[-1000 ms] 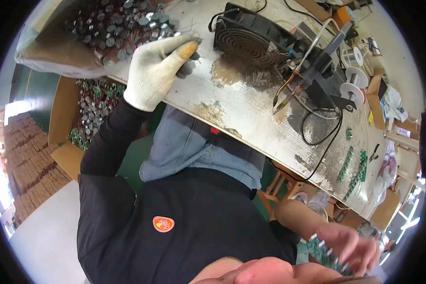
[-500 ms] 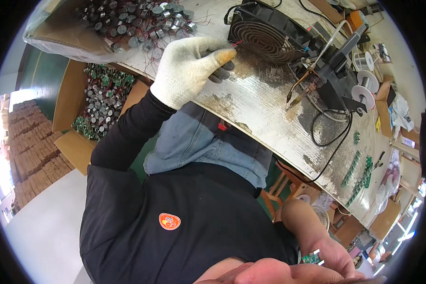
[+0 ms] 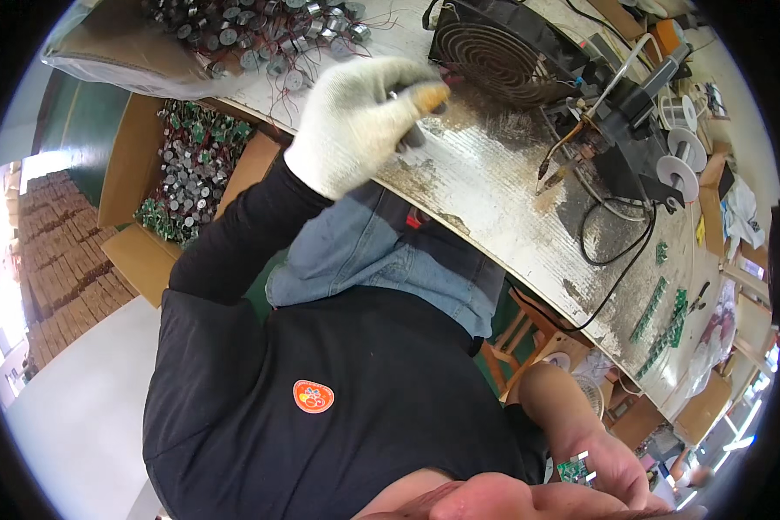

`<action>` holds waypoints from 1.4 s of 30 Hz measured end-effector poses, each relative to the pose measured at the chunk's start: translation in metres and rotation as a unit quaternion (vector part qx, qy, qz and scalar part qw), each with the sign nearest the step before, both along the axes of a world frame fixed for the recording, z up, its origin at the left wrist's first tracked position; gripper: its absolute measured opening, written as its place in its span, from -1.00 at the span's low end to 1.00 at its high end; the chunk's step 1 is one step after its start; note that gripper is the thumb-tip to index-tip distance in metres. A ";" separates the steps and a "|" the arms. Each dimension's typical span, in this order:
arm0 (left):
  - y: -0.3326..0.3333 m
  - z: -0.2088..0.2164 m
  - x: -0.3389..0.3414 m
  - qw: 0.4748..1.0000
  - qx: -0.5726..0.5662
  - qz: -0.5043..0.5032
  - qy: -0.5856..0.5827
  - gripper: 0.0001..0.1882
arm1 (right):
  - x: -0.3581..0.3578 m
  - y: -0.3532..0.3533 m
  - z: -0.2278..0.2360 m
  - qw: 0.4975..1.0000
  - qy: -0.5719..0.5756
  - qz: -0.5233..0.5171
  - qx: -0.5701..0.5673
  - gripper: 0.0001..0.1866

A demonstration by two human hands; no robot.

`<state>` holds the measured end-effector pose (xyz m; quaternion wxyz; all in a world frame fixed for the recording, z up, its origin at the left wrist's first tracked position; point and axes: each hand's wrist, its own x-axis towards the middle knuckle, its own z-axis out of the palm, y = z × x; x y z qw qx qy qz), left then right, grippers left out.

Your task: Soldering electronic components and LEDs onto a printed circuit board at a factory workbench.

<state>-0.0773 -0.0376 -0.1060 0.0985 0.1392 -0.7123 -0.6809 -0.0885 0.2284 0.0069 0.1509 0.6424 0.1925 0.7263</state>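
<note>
My left hand wears a white knit glove with grey and orange-stained fingertips. Its thumb and fingers are closed in a pinch above the near edge of the worktable. A thin red wire shows at the fingertips; anything else inside the grip is hidden. Bare, my right hand is low at the right beside my chest, holding a small green circuit board with pale metal tabs. Some of its fingers are out of sight. In front of the left hand stands a black fan with a ring-shaped guard.
Small wired motors are heaped at the back left. A cardboard box holds motors and green boards below the table edge. A soldering iron, solder spools, a looped black cable and green board strips occupy the right side.
The view has shifted slightly. My left hand remains pinched near the fan, its fingertips turned a little and blurred. My right hand still holds the circuit board, nearly unmoved.
</note>
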 end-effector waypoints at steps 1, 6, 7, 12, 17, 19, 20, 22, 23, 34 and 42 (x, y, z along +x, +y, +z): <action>0.005 0.001 0.004 1.000 0.010 -0.011 -0.008 -0.70 | -0.001 -0.004 0.002 0.996 0.036 0.069 -0.037 -0.60; 0.041 -0.007 0.013 0.988 0.103 -0.063 -0.099 -0.72 | 0.002 0.052 -0.057 0.666 -0.535 -0.353 0.380 -0.71; 0.044 -0.010 0.011 0.986 0.083 -0.080 -0.119 -0.73 | 0.001 0.053 -0.074 0.518 -0.589 -0.408 0.467 -0.70; 0.055 -0.015 0.010 0.992 0.031 -0.081 -0.094 -0.76 | -0.005 0.032 -0.128 0.366 -0.501 -0.258 0.741 -0.75; 0.060 -0.010 0.000 0.990 -0.097 -0.090 -0.041 -0.79 | -0.012 0.008 -0.136 0.367 -0.465 -0.230 0.773 -0.83; 0.062 -0.011 0.000 0.989 -0.111 -0.092 -0.033 -0.81 | -0.014 0.006 -0.141 0.358 -0.451 -0.239 0.782 -0.83; 0.063 -0.012 -0.001 0.988 -0.124 -0.091 -0.024 -0.82 | -0.015 0.003 -0.141 0.356 -0.455 -0.227 0.784 -0.83; 0.065 -0.014 -0.002 0.986 -0.133 -0.098 -0.025 -0.83 | -0.015 -0.004 -0.140 0.365 -0.470 -0.205 0.777 -0.84; 0.065 -0.014 -0.002 0.984 -0.143 -0.103 -0.025 -0.84 | -0.014 -0.006 -0.137 0.364 -0.471 -0.206 0.777 -0.84; 0.077 -0.012 -0.002 0.985 0.065 -0.098 -0.126 -0.79 | -0.011 -0.016 -0.128 0.364 -0.501 -0.145 0.772 -0.79; 0.075 -0.014 -0.005 0.988 0.043 -0.092 -0.117 -0.78 | -0.011 -0.018 -0.130 0.382 -0.495 -0.160 0.764 -0.79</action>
